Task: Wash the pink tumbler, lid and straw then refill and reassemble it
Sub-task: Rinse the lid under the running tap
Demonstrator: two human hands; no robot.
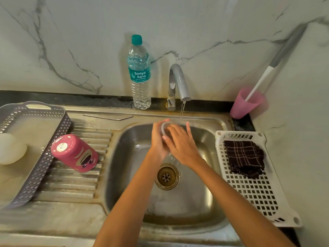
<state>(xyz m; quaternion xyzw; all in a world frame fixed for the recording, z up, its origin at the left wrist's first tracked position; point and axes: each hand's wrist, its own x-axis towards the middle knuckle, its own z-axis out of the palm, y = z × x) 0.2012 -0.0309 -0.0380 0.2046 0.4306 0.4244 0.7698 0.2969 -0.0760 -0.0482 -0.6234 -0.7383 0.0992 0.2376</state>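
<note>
Over the sink basin, beneath the running tap, the left hand curls its fingers round the rim of the pale lid. The right hand lies across the lid with its fingers straight and slightly spread. The pink tumbler stands upside down and tilted on the drainboard, leaning against the grey basket. The metal straw lies on the sink's back ledge, near the water bottle. A checked cloth rests in the white basket along the sink's right edge.
</note>
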